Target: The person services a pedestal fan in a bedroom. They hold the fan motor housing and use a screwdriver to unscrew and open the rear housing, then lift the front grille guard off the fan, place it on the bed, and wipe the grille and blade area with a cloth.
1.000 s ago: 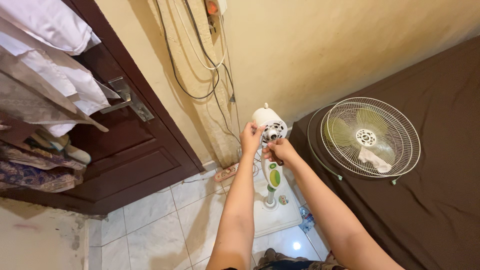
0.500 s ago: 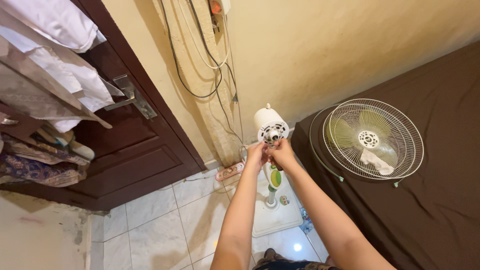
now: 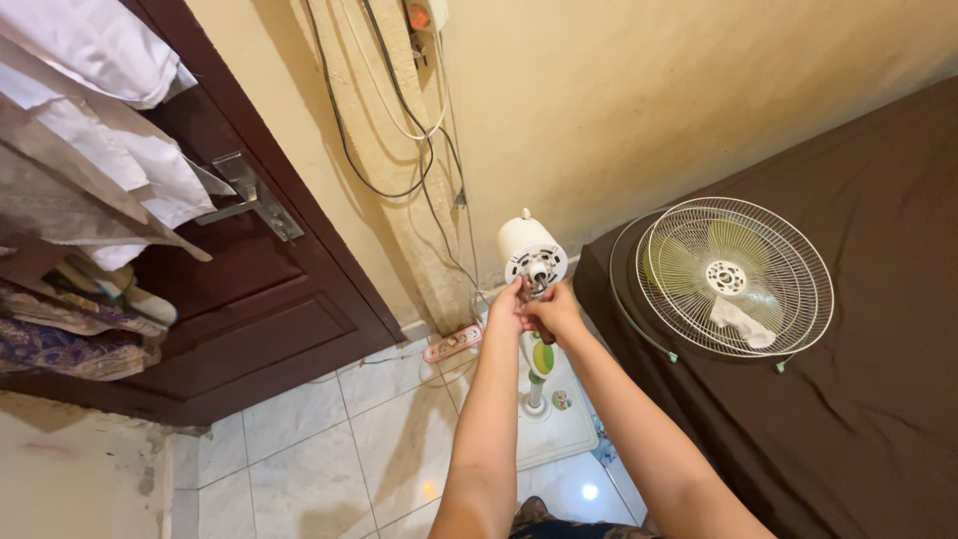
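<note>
Both grips, left hand (image 3: 506,304) and right hand (image 3: 552,311), pinched together just below the white fan motor (image 3: 531,254), contents indiscernible.

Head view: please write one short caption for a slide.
Both hands, left hand and right hand, at the white fan motor head; fan grille with blades lies on the brown bed.

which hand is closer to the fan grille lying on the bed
Right. The right hand is at the front of the fan motor head, on the side toward the fan grille on the bed. The left hand sits just beyond it, farther from the grille.
</note>
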A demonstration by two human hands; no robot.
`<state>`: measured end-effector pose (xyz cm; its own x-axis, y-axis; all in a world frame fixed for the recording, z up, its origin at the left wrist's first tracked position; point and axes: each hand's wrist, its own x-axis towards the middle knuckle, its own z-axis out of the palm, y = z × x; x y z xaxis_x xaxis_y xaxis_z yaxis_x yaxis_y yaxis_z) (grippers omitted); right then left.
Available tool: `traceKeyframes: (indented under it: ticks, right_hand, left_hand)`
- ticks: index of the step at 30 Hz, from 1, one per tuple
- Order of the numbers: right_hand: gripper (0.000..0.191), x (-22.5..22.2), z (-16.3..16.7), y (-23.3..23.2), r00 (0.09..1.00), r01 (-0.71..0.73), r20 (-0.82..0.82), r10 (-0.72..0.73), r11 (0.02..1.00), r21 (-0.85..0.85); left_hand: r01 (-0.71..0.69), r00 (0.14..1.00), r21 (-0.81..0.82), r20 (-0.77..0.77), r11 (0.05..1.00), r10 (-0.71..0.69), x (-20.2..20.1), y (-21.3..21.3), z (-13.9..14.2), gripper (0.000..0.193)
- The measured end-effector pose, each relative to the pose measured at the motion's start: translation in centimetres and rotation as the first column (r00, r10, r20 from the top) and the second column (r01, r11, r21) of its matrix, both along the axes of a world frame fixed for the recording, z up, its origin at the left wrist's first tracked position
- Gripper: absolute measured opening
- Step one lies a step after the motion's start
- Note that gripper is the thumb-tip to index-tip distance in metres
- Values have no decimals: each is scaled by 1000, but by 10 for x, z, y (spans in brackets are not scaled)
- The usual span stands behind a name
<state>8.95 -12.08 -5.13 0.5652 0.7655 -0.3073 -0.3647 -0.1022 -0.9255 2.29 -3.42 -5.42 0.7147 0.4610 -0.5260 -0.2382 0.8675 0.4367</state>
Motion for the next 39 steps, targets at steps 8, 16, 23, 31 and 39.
traceKeyframes:
  ticks: [8,16,23,31,39]
  right_hand:
    - [56,-20,13,-46,472,-1,814,340,923,-385]
    - [20,-36,13,-49,350,112,907,234,951,-288]
    - [20,-29,8,-39,385,108,904,187,963,-245]
    - [27,-38,29,-41,325,116,900,289,933,-342]
    - [16,-25,27,-39,205,139,952,228,956,-259]
  left_hand:
    - [-97,989,-81,-117,992,87,9,6,1,17]
    - [-114,981,-116,-167,987,94,6,2,2,22]
    - [-94,988,47,125,994,87,-4,-3,-9,20]
    - [-125,972,-126,185,984,147,1,-7,-8,15]
    - [-145,986,114,104,983,133,3,-9,-8,20]
